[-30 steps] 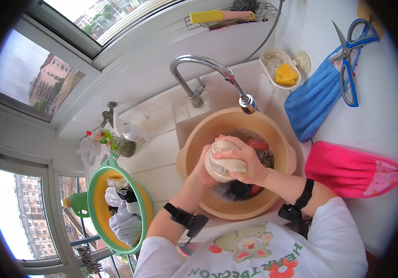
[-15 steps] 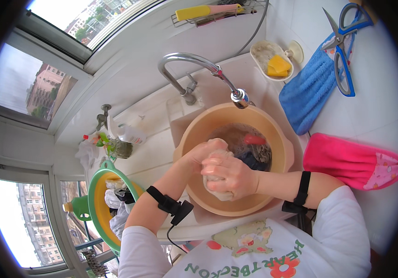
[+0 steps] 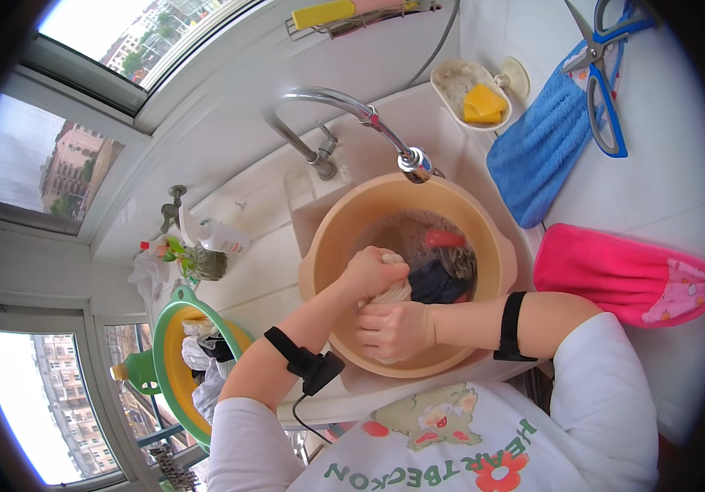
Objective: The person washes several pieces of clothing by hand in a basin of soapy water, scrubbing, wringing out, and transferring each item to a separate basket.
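Over a peach plastic basin, both my hands grip a wet whitish cloth. My left hand is closed round its upper part, and my right hand is closed round the lower part with knuckles up. The cloth shows bunched between the two fists; its lower end is mostly hidden. Murky, sudsy water lies in the basin beyond my hands. In it sit a dark navy cloth, a grey crumpled piece and a red item whose kind I cannot make out.
A chrome faucet arches over the basin's far rim. At left stands a green-and-yellow tub of laundry, beside a green jug. On the right wall hang a soap dish, blue towel, scissors and pink towel.
My fists, bunched close together round the cloth before, are now farther apart, with more of it showing between them. The right hand has turned and lowered slightly. The view has shifted a little.
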Demonstrator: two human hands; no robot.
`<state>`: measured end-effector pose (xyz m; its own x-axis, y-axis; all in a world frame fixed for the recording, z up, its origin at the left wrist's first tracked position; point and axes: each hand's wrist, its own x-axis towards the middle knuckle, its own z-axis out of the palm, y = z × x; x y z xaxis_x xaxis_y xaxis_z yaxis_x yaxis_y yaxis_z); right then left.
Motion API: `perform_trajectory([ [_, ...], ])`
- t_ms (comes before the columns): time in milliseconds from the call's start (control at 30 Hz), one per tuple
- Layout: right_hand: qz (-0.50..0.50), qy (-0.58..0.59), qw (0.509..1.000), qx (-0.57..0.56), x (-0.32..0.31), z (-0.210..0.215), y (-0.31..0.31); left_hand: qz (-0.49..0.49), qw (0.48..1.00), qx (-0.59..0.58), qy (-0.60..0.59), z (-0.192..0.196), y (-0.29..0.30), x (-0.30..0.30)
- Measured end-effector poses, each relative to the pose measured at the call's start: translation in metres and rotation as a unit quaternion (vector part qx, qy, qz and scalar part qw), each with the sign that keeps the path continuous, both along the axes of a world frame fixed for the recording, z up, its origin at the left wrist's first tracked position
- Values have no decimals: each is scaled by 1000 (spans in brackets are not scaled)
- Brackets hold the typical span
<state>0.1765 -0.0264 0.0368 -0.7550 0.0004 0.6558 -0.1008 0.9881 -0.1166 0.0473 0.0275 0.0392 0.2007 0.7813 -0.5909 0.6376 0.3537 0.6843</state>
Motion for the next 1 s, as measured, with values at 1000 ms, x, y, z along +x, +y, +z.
perform_trajectory([
  [1000,-170,197,732,-630,-18,41,56,373,845,35,-382,87,-43,-88],
])
